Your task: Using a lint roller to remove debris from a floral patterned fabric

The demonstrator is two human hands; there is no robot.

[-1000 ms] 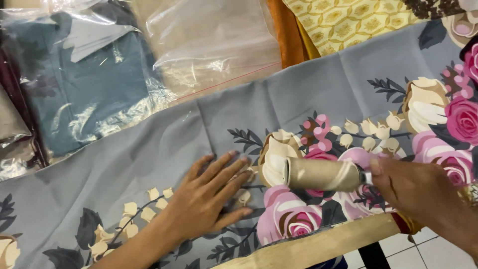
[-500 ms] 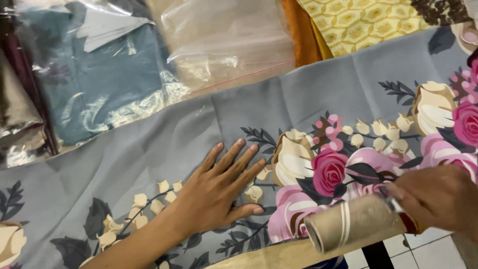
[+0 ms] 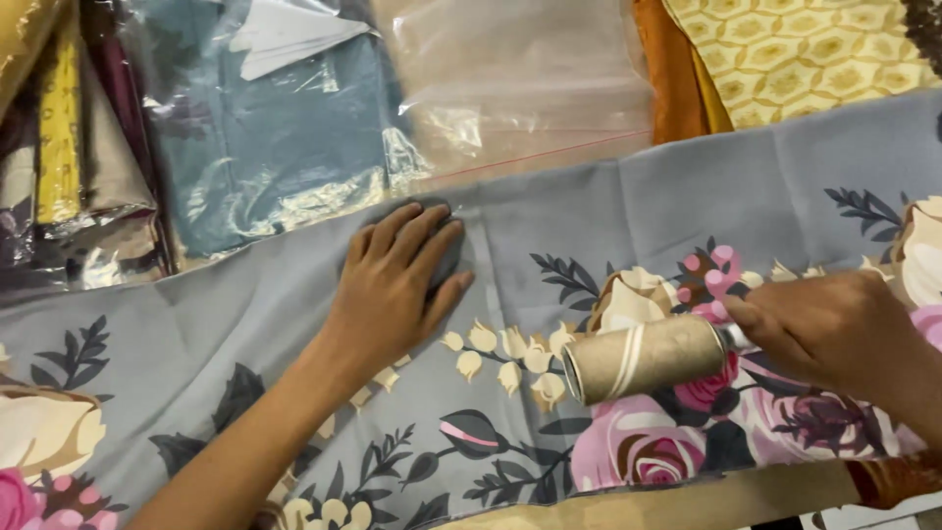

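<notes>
Along the top: one clear bag of blue-grey cloth [image 3: 265,137] at left-centre, one clear bag of pale beige cloth [image 3: 520,88] beside it, more wrapped bundles [image 3: 59,167] at far left. One grey floral fabric [image 3: 589,226] spread below. Left hand [image 3: 397,285] flat, fingers spread, pressing the fabric near its upper edge. Right hand [image 3: 834,329] closed round the handle of one lint roller [image 3: 643,358], which lies on the flower print, right of the left hand, well apart.

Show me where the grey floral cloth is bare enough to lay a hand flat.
Bare patches: between the left hand and the beige lint roller, and left of the forearm. Crowded: the right hand grips the roller at right; bagged folded fabrics fill the top.
</notes>
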